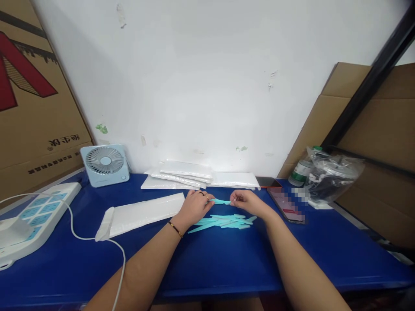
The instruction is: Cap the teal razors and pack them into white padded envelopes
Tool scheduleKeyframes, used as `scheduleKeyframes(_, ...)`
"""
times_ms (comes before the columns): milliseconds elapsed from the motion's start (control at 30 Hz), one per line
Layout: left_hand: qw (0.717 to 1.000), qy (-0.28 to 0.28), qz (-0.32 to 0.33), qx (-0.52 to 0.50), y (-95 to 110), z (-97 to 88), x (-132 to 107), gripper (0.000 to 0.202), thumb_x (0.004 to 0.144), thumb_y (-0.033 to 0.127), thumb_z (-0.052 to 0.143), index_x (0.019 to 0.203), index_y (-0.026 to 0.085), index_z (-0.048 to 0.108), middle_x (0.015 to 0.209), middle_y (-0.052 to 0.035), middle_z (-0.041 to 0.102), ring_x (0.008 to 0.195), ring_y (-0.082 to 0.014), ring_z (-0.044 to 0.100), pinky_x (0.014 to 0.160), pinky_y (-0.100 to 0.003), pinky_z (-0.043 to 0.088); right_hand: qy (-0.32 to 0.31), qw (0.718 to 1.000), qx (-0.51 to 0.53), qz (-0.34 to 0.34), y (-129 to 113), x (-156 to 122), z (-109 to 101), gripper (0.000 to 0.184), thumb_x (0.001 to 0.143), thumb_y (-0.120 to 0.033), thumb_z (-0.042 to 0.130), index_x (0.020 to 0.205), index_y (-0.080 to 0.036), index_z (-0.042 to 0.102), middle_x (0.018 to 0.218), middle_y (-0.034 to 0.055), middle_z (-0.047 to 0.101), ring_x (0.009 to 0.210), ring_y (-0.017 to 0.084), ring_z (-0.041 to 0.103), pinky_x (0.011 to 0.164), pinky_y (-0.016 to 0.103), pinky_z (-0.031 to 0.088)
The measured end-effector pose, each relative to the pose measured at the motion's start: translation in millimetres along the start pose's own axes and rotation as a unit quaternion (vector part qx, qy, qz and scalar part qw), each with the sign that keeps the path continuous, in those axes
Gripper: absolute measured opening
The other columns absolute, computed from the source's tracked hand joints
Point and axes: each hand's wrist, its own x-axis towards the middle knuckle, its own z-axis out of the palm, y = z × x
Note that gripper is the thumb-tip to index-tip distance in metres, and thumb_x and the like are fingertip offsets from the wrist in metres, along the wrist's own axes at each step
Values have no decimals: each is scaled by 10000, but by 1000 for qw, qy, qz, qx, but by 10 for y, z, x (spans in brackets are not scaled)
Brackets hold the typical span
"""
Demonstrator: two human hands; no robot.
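Between my two hands, just above the blue table [233,263], a slim turquoise eyebrow razor [221,201] is held level. My left hand [196,208] pinches its left end, fingers closed. The right end sits in the closed fingertips of my right hand [245,201]. Right below them lies a loose pile of similar turquoise eyebrow razors [227,222], pointing various ways and overlapping. A white padded envelope [145,214] rests flat to the left of my left hand, its flap end toward the left. The fingers partly hide the held razor's ends.
More white padded envelopes [184,170] are stacked against the wall. At the left stand a small blue fan [105,162] and a power strip [42,211] with a white cable. To the right are a phone [287,205], a bottle [301,170] and a plastic-wrapped item [330,177].
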Motion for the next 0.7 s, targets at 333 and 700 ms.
scheduleKeyframes(333,992,-27,-115,39,-294,49,12,272,893,330,406,852,247,662,899,-25,660,924,-218,552,799,-361,371,63,993,-73,72,248,-2,-127,238,707,-350,640,858,-166,642,696,23,614,610,138,520,561,245,382)
scheduleKeyframes(700,997,-41,-64,31,-330,149,4,285,852,268,503,1103,336,621,1125,-8,606,1061,-222,527,862,-369,426,-90,987,-102,87,48,-132,-104,183,649,-282,686,790,-170,653,748,36,635,653,155,560,566,233,403)
